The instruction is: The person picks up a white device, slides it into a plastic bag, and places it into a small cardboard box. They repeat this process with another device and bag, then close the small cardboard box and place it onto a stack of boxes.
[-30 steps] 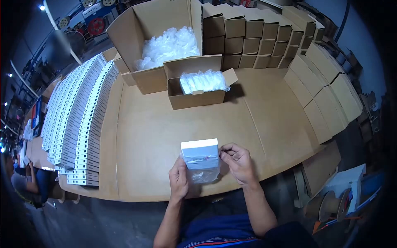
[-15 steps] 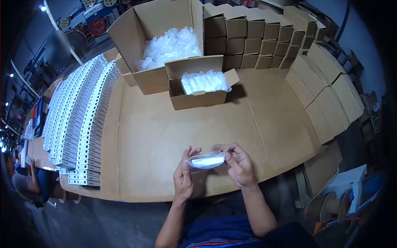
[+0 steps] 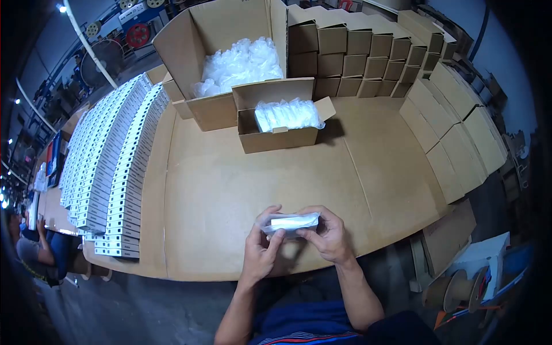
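Observation:
A small white box in a clear plastic bag [image 3: 293, 222] is held over the front of the table. My left hand [image 3: 261, 247] grips its left end, thumb on the near side. At the right end, my right hand [image 3: 329, 237] is closed on the same bag, its thumb along the lower edge. Beyond my hands stands an open cardboard box [image 3: 279, 141] with a row of plastic-wrapped packs [image 3: 288, 115] inside. Behind it, a larger open carton [image 3: 214, 115] holds a heap of clear plastic bags [image 3: 241, 66].
Tall stacks of white boxes [image 3: 123, 190] line the table's left side. Cardboard boxes [image 3: 333, 43] are piled at the back right, with more closed cartons [image 3: 454, 126] along the right edge. A person [image 3: 43, 247] sits at the far left. Spools [image 3: 460, 290] stand at lower right.
The bagged white box has turned so that more of its face shows. Both thumbs have moved onto its near edge, and my right fingers have closed in around its end.

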A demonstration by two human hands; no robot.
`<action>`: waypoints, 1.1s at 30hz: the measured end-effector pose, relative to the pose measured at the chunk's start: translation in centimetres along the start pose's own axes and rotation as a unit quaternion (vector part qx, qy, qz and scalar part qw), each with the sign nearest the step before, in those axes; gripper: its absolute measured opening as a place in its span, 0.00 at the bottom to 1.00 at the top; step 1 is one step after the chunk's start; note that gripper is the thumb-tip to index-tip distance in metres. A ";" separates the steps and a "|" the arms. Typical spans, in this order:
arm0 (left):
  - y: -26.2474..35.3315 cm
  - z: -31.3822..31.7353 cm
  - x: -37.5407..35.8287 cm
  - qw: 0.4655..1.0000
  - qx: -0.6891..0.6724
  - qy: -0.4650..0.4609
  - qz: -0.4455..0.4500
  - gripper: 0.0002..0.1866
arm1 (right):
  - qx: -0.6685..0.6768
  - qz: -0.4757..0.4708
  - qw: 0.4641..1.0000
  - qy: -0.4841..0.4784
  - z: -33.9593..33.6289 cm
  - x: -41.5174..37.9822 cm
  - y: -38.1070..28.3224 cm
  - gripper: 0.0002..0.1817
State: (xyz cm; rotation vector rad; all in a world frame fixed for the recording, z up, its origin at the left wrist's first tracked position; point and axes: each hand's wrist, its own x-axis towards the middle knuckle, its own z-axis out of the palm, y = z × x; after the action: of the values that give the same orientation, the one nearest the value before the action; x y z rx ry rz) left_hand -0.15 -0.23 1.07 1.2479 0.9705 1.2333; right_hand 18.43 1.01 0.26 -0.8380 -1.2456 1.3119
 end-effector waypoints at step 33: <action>-2.2 -1.5 -0.1 0.953 -0.241 0.155 -0.096 0.10 | -0.211 -0.040 0.976 -0.022 -1.1 0.9 -1.9 0.17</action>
State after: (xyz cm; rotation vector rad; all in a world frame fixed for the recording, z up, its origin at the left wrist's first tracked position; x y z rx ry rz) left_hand -1.33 0.10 -1.24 0.5742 0.9128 1.4270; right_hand 19.75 1.85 2.04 -1.0458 -1.6081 1.0180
